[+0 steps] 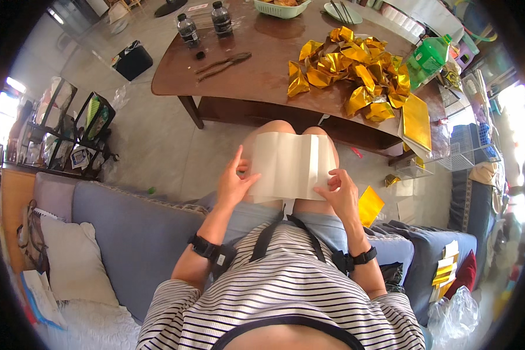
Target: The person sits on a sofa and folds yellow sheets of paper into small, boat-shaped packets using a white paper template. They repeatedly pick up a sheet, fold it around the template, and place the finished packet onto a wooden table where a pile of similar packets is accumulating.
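Note:
A pale, creased sheet of paper lies across my thighs. My left hand is at its left edge, thumb over the paper and fingers raised and apart. At the right edge, my right hand has its thumb and fingers curled about the paper's lower right part, pinching it. On the wooden table in front of me lies a heap of folded gold foil paper pieces. A stack of flat gold sheets rests at the table's right end.
Metal tongs or pliers and two dark-liquid bottles are on the table, with a green-labelled plastic bottle at its right. A green basket stands at the far edge. A gold sheet is beside my right forearm. A blue-grey sofa surrounds me.

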The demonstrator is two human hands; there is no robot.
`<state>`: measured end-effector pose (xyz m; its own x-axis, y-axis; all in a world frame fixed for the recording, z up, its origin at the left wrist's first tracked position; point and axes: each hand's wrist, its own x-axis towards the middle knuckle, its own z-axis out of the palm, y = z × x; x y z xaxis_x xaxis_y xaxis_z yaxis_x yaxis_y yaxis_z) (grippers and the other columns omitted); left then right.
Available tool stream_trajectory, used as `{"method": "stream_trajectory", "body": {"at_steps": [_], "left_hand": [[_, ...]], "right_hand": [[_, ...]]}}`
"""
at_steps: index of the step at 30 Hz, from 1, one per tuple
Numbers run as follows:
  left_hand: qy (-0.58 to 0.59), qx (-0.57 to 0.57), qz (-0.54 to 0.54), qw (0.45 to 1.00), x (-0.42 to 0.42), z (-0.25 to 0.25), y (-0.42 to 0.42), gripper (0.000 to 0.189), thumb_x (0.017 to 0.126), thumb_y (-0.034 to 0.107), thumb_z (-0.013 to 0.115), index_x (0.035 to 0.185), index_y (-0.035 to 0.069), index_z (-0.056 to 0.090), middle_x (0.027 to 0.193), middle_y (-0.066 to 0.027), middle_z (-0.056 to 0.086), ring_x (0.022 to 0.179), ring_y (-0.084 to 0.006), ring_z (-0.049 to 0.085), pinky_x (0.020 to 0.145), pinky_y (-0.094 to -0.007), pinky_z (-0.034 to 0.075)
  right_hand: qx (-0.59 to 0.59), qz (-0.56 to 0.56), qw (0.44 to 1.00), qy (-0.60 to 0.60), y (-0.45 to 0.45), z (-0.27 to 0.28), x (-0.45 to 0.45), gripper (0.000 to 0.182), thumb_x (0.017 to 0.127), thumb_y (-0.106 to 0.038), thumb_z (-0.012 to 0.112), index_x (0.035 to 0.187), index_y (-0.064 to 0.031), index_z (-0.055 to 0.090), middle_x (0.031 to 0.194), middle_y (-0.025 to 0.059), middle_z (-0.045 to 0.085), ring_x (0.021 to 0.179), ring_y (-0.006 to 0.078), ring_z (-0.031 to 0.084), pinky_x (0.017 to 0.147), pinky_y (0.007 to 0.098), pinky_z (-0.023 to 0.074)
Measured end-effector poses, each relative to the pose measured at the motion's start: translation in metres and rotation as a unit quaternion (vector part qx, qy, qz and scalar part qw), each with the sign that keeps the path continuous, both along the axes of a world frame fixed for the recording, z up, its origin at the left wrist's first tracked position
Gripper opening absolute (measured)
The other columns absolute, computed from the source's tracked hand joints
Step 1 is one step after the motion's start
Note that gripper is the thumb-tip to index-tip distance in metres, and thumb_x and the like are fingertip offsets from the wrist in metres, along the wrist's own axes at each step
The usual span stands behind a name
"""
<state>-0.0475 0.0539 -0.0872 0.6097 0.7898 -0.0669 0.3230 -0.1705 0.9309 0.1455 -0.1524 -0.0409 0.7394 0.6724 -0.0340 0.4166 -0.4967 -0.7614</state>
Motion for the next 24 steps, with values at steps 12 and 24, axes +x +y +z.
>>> {"method": "stream_trajectory", "body": {"at_steps": [12, 24], "left_hand": [[-0.011, -0.009, -0.006, 1.0, 0.005, 0.01, 0.001, 0.091, 0.067, 0.01, 0.078, 0.144, 0.016, 0.029, 0.103, -0.0062, 0.06, 0.089, -0.0144, 0.057, 0.072, -0.0272, 0.049], [-0.035, 0.026, -0.013, 0.999, 0.021, 0.004, 0.01, 0.09, 0.067, 0.011, 0.078, 0.143, 0.015, 0.03, 0.107, -0.008, 0.06, 0.097, -0.0183, 0.057, 0.079, -0.0316, 0.049]], "right_hand": [[-0.027, -0.005, 0.998, -0.063, 0.004, -0.003, -0.007, 0.058, 0.062, -0.016, 0.079, 0.113, -0.0105, 0.054, 0.092, 0.0074, 0.053, 0.077, 0.0219, 0.056, 0.068, 0.0345, 0.0484], [0.077, 0.008, 0.989, -0.123, 0.01, -0.006, -0.008, 0.049, 0.069, -0.007, 0.071, 0.115, -0.0094, 0.056, 0.078, 0.0061, 0.061, 0.077, 0.0215, 0.059, 0.072, 0.0341, 0.048]]}}
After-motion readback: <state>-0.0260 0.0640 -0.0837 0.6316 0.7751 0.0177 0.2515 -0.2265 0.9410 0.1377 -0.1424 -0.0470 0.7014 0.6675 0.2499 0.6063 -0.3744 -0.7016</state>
